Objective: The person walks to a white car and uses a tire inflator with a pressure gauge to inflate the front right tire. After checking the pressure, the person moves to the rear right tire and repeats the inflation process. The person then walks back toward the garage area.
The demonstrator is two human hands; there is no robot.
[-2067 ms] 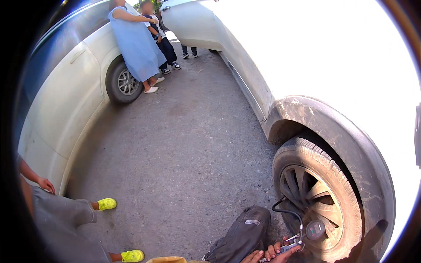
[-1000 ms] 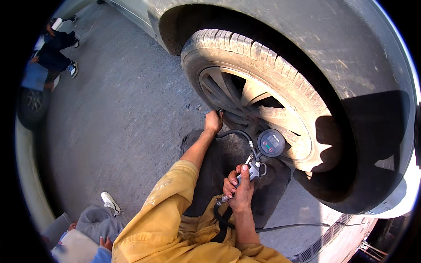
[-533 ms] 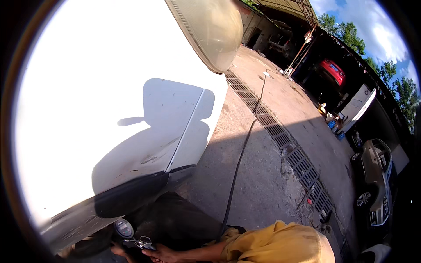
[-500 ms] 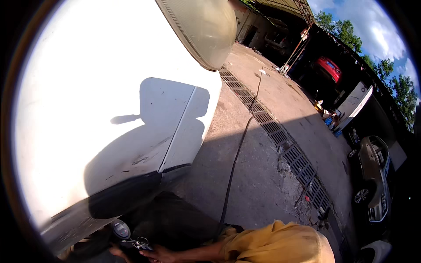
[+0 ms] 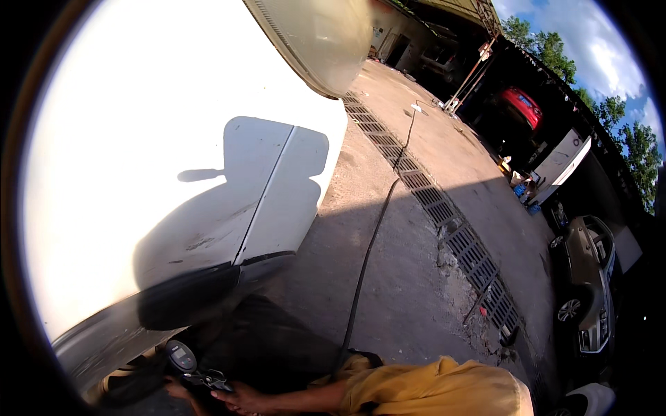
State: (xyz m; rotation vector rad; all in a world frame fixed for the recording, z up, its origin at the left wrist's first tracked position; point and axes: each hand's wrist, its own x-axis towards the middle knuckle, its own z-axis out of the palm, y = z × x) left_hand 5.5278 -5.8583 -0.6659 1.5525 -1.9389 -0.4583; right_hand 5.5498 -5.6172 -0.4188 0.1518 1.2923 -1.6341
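At the bottom left, a tyre inflator with a round digital gauge (image 5: 182, 357) and a metal lever is in my right hand (image 5: 241, 398), whose fingers are wrapped round its grip. My left hand (image 5: 177, 390) shows only in part, in shadow just below the gauge; its fingers are mostly hidden. Both hands are low beside the dark lower trim (image 5: 187, 298) of a white vehicle (image 5: 139, 166). A black hose (image 5: 365, 267) runs over the ground towards me; where it meets the inflator cannot be seen.
A metal drain grating (image 5: 433, 208) crosses the concrete yard, broken along one edge. Farther right stand a parked brown car (image 5: 588, 277) and part of a white car (image 5: 590, 401). A red car (image 5: 522, 107) is in the dark workshop. Mustard-coloured cloth (image 5: 437, 388) covers the lower middle.
The inflator and my right hand have moved slightly up and to the left, and the gauge shows more fully. The view has shifted a little; my right hand keeps its grip.
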